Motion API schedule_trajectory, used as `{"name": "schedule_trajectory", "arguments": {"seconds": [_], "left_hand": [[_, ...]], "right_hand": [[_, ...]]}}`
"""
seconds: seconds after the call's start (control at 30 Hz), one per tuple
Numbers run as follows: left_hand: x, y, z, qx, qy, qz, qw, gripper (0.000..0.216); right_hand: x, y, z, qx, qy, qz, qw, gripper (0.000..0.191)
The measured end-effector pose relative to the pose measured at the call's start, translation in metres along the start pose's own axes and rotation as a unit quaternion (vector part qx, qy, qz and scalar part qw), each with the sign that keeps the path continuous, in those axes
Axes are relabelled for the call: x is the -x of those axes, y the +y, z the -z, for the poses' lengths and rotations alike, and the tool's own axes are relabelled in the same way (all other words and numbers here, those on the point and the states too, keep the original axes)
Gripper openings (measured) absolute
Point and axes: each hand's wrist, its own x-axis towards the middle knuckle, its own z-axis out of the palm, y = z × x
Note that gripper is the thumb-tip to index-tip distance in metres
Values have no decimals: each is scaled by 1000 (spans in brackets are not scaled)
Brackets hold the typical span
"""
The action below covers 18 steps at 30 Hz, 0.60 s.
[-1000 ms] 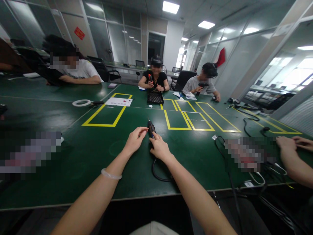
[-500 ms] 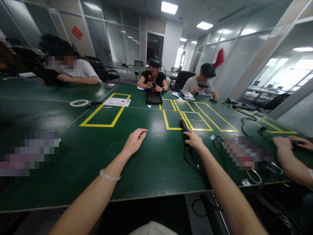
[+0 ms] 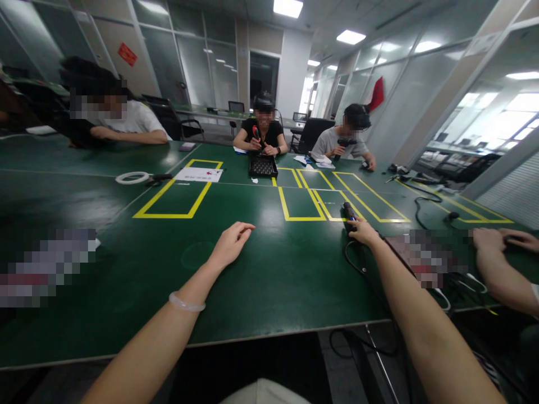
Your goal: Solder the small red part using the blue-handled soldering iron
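My right hand is closed around the near end of a slim black corded tool with a blue part, which looks like an electric screwdriver. The tool lies low over the table, pointing away from me, across a yellow tape line. Its black cable loops down beside my wrist. Resting on the green tabletop, my left hand holds nothing; its fingers are loosely stretched out to the right.
Yellow tape rectangles mark the table. Across it, a person works over a black tray. To the left lie a white paper sheet and a white ring. Another person's hand rests at right, near several cables.
My right hand has slid the tool and its cable to the right across the table. My left hand stays in place.
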Motion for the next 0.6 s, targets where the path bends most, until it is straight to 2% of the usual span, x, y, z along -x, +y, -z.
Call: {"name": "schedule_trajectory", "arguments": {"seconds": [0.13, 0.23, 0.33, 0.4, 0.6], "left_hand": [[0, 0, -2, 5, -3, -1, 1000, 30], [0, 0, -3, 6, -6, 0, 1000, 31], [-1, 2, -2, -4, -10, -1, 1000, 30], [-1, 3, -2, -9, -13, -4, 1000, 31], [0, 6, -3, -11, -18, -7, 1000, 31]], "right_hand": [[1, -5, 4, -40, 4, 24, 999, 58], [4, -7, 16, -113, 16, 16, 993, 50], [9, -3, 35, -186, 32, -20, 982, 42], [13, 3, 46, -195, 37, -45, 979, 37], [22, 16, 58, -157, -40, -154, 975, 26]]}}
